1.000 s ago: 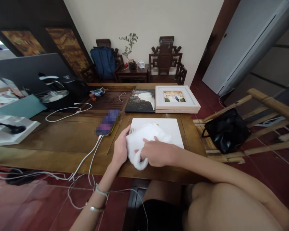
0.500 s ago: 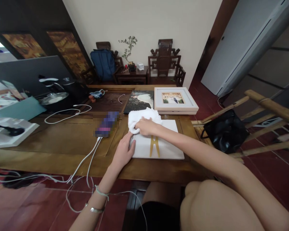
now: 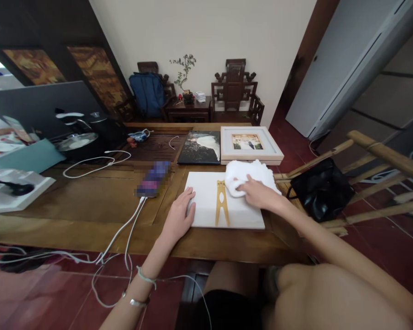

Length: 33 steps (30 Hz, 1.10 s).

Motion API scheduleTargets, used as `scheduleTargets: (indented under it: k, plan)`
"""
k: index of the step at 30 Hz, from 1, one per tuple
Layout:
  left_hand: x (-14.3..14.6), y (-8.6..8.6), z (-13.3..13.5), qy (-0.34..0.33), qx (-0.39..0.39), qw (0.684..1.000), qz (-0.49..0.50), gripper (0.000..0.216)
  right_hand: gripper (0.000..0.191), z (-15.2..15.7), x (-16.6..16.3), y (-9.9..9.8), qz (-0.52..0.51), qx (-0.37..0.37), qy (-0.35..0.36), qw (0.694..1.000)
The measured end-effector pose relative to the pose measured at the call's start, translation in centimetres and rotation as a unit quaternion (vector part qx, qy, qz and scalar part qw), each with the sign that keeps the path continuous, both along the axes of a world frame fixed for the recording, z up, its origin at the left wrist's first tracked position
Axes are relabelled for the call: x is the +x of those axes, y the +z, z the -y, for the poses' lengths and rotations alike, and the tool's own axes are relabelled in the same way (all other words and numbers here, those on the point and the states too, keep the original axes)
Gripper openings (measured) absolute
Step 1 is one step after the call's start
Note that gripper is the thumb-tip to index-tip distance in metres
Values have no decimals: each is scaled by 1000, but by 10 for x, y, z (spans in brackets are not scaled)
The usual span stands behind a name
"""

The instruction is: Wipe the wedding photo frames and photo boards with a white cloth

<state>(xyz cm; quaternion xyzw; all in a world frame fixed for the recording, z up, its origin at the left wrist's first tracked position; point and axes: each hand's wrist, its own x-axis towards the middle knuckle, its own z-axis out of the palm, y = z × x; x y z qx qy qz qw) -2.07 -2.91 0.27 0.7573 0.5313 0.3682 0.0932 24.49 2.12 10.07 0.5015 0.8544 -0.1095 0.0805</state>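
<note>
A white flat board (image 3: pixel 206 201) with a gold clothespin shape (image 3: pixel 222 208) lies on the wooden table (image 3: pixel 89 197) in front of me. My left hand (image 3: pixel 179 217) rests on the board's left edge, fingers curled over it. My right hand (image 3: pixel 258 192) presses a bunched white cloth (image 3: pixel 244 174) onto the board's far right corner, fingers closed over the cloth.
Behind the board lie a dark photo print (image 3: pixel 200 146) and a white picture frame (image 3: pixel 249 144). A phone (image 3: pixel 153 178) with a white cable (image 3: pixel 124 229) sits to the left. A black bag (image 3: pixel 321 188) rests on a bamboo chair at the right. Kettle and clutter stand far left.
My right hand has swept the cloth from the board's near left, up to its far left, then across to its far right corner. The left hand stayed on the left edge.
</note>
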Motion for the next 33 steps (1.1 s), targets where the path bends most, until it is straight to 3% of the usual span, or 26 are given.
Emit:
scheduleTargets:
  k: [3, 8, 12, 20, 25, 29, 33]
  plan:
    - [1, 0, 0, 6, -1, 1000, -6, 34, 58, 41, 14, 1, -18, -31, 53, 998]
    - [3, 1, 1, 16, -8, 1000, -11, 34, 51, 78, 20, 31, -12, -140, 132, 981]
    - [4, 1, 1, 21, -9, 1000, -15, 32, 51, 64, 13, 33, -6, -135, 90, 987]
    - [1, 1, 0, 13, -2, 1000, -24, 32, 58, -2, -5, -1, -18, -32, 20, 999]
    - [0, 0, 0, 12, 5, 1000, -22, 31, 64, 4, -13, -18, 40, 30, -1, 999]
    - [0, 0, 0, 8, 9, 1000, -23, 31, 65, 33, -7, -12, 37, -37, 12, 999]
    - [1, -1, 0, 14, 2, 1000, -24, 31, 58, 57, 11, 22, -9, -159, 107, 981]
